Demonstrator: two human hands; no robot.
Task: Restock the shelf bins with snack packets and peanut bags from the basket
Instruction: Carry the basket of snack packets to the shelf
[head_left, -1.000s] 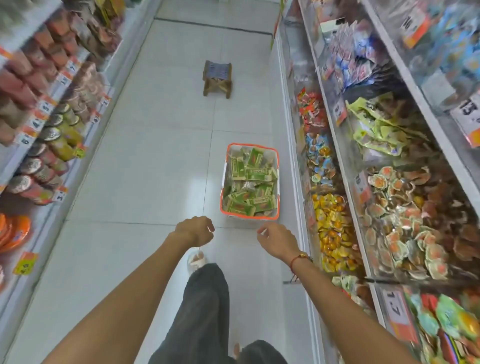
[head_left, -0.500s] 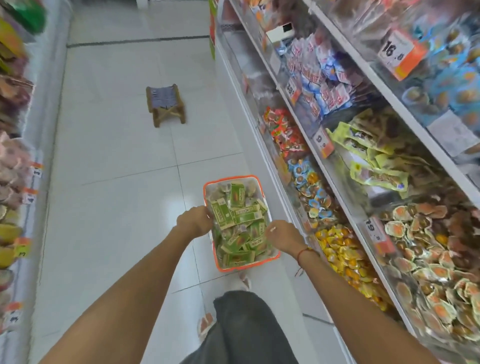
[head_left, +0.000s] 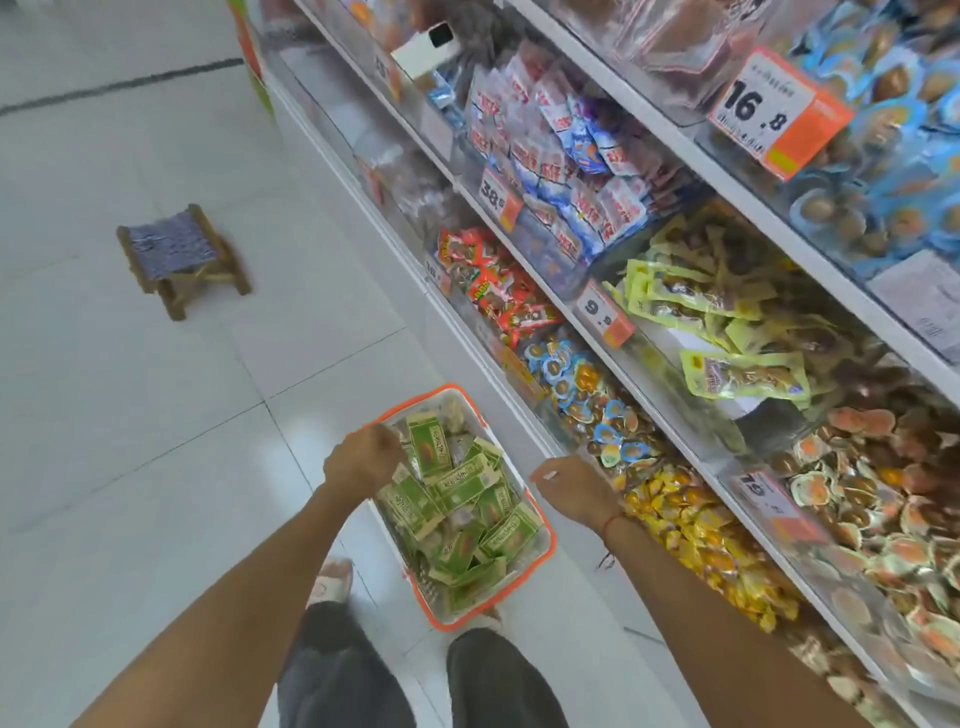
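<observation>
A white basket with an orange rim (head_left: 546, 558) sits low in front of my legs, full of green snack packets (head_left: 460, 483). My left hand (head_left: 358, 462) grips its left rim near the far corner, fingers curled over the edge. My right hand (head_left: 574, 488) is just beside the basket's right rim, fingers loosely bent; whether it touches or holds the rim is unclear. The shelf bins (head_left: 670, 525) run along the right, holding yellow, blue-and-orange and red packets.
A small wooden stool (head_left: 179, 260) with a woven seat stands on the white tiled floor at the far left. Orange price tags (head_left: 605, 314) line the shelf edges. My feet and dark trousers (head_left: 343, 675) are right under the basket.
I have stepped up to the basket and my hands have reached its sides. The view has swung right toward the shelf, so the basket now lies closer and lower in view.
</observation>
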